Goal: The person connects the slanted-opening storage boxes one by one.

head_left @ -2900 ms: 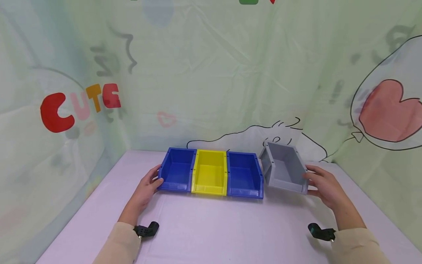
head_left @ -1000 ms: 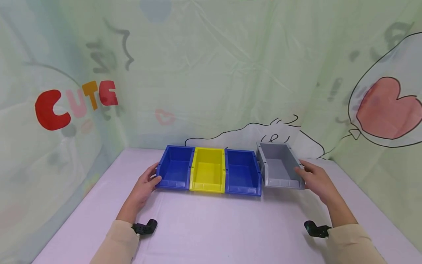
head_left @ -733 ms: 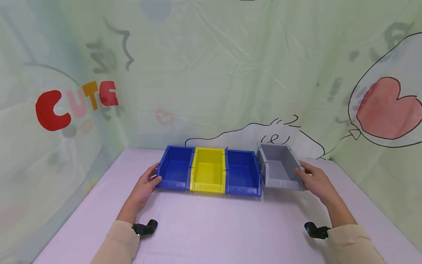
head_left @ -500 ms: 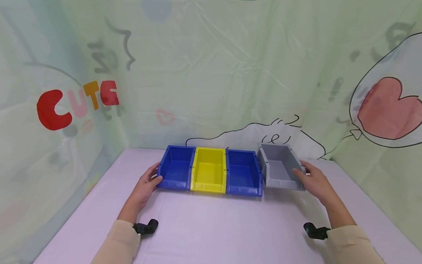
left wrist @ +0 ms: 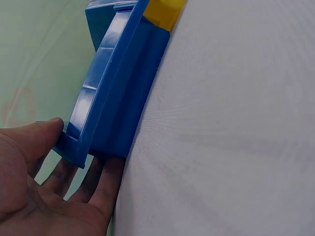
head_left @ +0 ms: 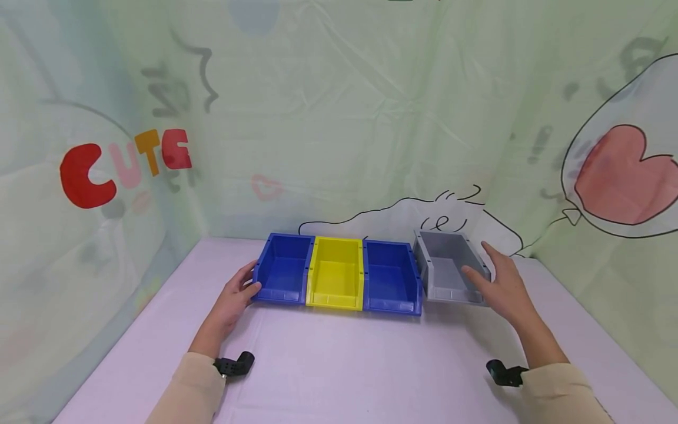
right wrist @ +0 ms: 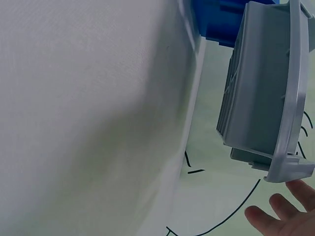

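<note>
Three storage bins join side by side: a left blue bin (head_left: pixel 283 268), a yellow bin (head_left: pixel 336 274) and a right blue bin (head_left: pixel 391 280). A grey storage bin (head_left: pixel 449 268) adjoins the right blue one; in the right wrist view the grey bin (right wrist: pixel 261 83) stands off the white surface, slightly tilted. My left hand (head_left: pixel 233 300) grips the left blue bin's outer side, thumb on its front corner and fingers beneath in the left wrist view. Beside the grey bin's right wall, my right hand (head_left: pixel 508 291) has its fingers spread, with the thumb over the bin.
A table with a white cloth (head_left: pixel 360 365) lies under the bins. Behind it hangs a pale green printed curtain (head_left: pixel 371 118), close to the bins' backs. A black wrist camera (head_left: pixel 235 365) sits on the left wrist and another wrist camera (head_left: pixel 505 374) on the right.
The grey bin has shifted left against the right blue bin and straightened. My right hand's fingers have since loosened and spread off its side wall. The left hand keeps its hold.
</note>
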The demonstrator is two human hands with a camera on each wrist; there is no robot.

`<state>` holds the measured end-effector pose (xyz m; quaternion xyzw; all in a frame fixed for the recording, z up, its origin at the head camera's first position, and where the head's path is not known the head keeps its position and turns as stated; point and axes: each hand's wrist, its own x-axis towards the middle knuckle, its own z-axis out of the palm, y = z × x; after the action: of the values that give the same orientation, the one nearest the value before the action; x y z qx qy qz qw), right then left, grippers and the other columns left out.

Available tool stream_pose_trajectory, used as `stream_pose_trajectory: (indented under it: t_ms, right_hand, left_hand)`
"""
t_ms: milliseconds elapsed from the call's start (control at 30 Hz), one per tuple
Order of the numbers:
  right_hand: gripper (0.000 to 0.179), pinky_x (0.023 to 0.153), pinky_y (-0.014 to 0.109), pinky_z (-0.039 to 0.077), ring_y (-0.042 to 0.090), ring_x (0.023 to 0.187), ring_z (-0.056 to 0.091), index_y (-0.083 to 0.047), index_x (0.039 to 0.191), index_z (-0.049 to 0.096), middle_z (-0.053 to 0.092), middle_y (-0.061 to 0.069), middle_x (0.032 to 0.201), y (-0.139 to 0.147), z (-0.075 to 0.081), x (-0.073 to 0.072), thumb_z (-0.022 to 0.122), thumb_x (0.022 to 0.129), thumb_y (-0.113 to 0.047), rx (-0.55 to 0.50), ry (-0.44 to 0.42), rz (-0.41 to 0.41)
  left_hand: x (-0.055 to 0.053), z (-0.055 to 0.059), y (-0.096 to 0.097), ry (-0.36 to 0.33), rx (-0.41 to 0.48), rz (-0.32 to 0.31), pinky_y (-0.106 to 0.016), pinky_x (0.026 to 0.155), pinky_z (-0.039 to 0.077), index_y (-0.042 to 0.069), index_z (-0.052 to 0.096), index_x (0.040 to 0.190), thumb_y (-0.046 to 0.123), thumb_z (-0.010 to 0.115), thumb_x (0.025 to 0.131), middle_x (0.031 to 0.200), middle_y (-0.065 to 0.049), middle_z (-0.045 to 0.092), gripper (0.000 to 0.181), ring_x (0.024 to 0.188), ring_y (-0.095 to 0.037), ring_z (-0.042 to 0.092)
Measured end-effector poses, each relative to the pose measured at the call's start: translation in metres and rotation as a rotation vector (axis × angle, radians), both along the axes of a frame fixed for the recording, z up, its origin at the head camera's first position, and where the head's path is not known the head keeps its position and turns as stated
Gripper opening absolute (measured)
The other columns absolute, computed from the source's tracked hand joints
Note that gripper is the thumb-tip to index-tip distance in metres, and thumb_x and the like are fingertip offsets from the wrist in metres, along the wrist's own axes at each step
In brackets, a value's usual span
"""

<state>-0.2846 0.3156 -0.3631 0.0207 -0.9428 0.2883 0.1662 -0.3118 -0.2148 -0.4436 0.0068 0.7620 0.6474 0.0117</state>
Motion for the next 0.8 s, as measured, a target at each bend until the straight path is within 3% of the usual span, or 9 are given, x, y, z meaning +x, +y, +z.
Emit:
stream_pose_trajectory:
  t_ms: [267, 567, 800]
  right_hand:
    - [0.078, 0.108, 0.081, 0.027, 0.06, 0.144, 0.026, -0.004, 0.163, 0.025, 0.025, 0.037, 0.16, -0.009, 0.004, 0.002, 0.06, 0.103, -0.039, 0.005, 0.072, 0.024]
    - [0.077, 0.106, 0.08, 0.03, 0.057, 0.141, 0.032, -0.004, 0.159, 0.036, 0.035, 0.033, 0.157, -0.019, 0.005, 0.001, 0.07, 0.096, -0.033, 0.033, 0.196, 0.13]
    - [0.079, 0.105, 0.082, 0.03, 0.058, 0.142, 0.031, -0.007, 0.159, 0.036, 0.033, 0.032, 0.159, -0.03, 0.004, 0.001, 0.072, 0.094, -0.033, 0.075, 0.202, 0.145]
  left_hand:
    - [-0.001, -0.001, 0.0, 0.002, -0.002, 0.003, -0.056, 0.124, 0.03, 0.022, 0.029, 0.164, 0.009, 0.05, 0.109, 0.17, -0.017, 0.024, 0.06, 0.156, -0.042, 0.025]
    - [0.0, 0.0, 0.001, 0.001, 0.002, 0.004, -0.056, 0.124, 0.031, 0.023, 0.03, 0.164, 0.009, 0.049, 0.109, 0.17, -0.017, 0.025, 0.06, 0.156, -0.041, 0.026]
    - [0.0, 0.0, 0.001, 0.0, 0.0, 0.007, -0.056, 0.124, 0.031, 0.023, 0.03, 0.164, 0.009, 0.05, 0.109, 0.169, -0.017, 0.026, 0.06, 0.157, -0.041, 0.025]
